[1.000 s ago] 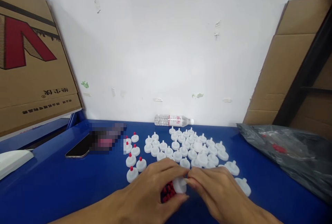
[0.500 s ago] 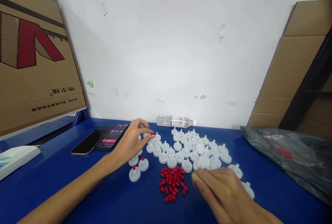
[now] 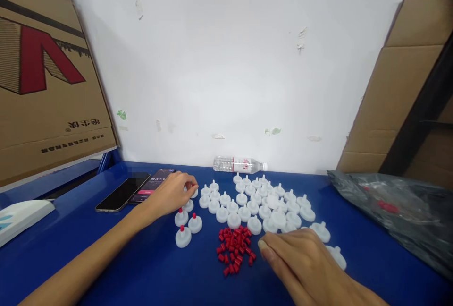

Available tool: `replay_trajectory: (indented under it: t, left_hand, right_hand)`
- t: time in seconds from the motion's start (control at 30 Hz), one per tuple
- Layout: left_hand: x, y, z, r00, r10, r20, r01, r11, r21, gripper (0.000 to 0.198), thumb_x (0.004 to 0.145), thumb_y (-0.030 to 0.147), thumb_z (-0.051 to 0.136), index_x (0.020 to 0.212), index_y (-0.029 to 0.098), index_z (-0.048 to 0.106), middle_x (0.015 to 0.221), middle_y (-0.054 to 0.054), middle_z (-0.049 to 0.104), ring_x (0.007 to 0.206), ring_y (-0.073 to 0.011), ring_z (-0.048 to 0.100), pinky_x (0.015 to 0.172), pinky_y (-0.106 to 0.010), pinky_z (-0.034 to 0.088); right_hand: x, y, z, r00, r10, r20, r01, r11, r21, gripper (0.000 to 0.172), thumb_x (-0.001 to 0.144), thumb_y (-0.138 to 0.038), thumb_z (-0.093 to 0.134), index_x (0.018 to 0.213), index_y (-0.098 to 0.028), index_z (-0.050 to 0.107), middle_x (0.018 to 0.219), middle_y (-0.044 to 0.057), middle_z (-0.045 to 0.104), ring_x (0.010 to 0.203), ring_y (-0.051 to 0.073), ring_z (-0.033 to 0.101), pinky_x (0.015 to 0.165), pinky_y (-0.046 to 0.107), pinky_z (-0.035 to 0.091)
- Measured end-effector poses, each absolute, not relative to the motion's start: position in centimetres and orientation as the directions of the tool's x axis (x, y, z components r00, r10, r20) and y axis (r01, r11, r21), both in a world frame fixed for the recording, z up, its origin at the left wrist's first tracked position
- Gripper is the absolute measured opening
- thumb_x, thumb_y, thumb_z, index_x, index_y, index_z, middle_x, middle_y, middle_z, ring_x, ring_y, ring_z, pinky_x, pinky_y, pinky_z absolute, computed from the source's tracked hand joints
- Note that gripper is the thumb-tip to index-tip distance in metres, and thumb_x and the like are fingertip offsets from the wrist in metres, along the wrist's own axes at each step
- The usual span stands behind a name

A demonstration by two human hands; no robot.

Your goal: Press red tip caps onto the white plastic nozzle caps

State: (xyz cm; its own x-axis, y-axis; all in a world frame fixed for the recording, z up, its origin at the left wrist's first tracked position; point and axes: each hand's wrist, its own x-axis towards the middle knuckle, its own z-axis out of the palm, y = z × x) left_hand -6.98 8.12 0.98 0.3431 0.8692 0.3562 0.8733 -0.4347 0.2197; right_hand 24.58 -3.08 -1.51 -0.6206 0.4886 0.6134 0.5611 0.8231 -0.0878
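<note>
My left hand (image 3: 177, 191) is closed, thumb and fingers pinching the top of a white nozzle cap (image 3: 193, 193) at the left of the group; the fingers partly cover it. Nearby stand several white nozzle caps with red tips (image 3: 183, 237). My right hand (image 3: 304, 261) is closed at the front right, thumb pressed to the fingers; whatever it holds, if anything, is hidden. Beside it lies a loose pile of small red tip covers (image 3: 234, 249). Behind both stand many plain white nozzle caps (image 3: 244, 212), spouts mostly up.
A clear plastic bottle (image 3: 240, 165) lies against the white wall. Two phones, a black one (image 3: 122, 193) and one showing a timer (image 3: 148, 191), lie at left. A grey plastic bag (image 3: 396, 221) is at right. Cardboard (image 3: 53, 122) stands at the left side.
My left hand has moved left from the white nozzle caps in the middle towards the red-tipped ones, its fingers now more curled. My right hand has barely moved.
</note>
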Motion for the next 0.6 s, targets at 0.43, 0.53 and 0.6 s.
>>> replay_trajectory:
  t: [0.43,0.53,0.6]
  left_hand:
    - [-5.1,6.7,0.6,0.458,0.797,0.394,0.803,-0.561,0.2,0.026,0.096,0.037,0.059,0.089,0.021,0.078,0.095,-0.008,0.072,0.092,-0.0278,0.06,0.081,-0.04,0.047]
    - [-5.1,6.5,1.0,0.44,0.793,0.421,0.797,-0.561,0.224,0.026,0.097,0.034,0.057,0.088,0.02,0.076,0.089,-0.007,0.071,0.089,-0.0265,0.059,0.078,-0.038,0.046]
    - [-5.0,6.0,1.6,0.418,0.791,0.447,0.793,-0.557,0.245,0.026,0.1,0.034,0.054,0.09,0.019,0.073,0.088,-0.006,0.071,0.087,-0.0244,0.06,0.076,-0.036,0.046]
  right_hand:
    - [24.6,-3.1,-1.6,-0.618,0.493,0.612,0.562,0.821,-0.094,0.037,0.11,-0.02,0.033,0.074,-0.024,0.043,0.056,-0.006,0.049,0.043,0.01,0.043,0.049,0.029,0.031]
    - [24.7,-3.0,-1.8,-0.611,0.499,0.614,0.575,0.813,-0.088,0.036,0.109,-0.019,0.034,0.074,-0.024,0.043,0.057,-0.007,0.05,0.044,0.01,0.045,0.05,0.029,0.031]
    - [24.8,-3.0,-2.0,-0.592,0.507,0.627,0.588,0.803,-0.094,0.034,0.108,-0.019,0.037,0.076,-0.023,0.046,0.059,-0.006,0.051,0.046,0.01,0.048,0.051,0.029,0.032]
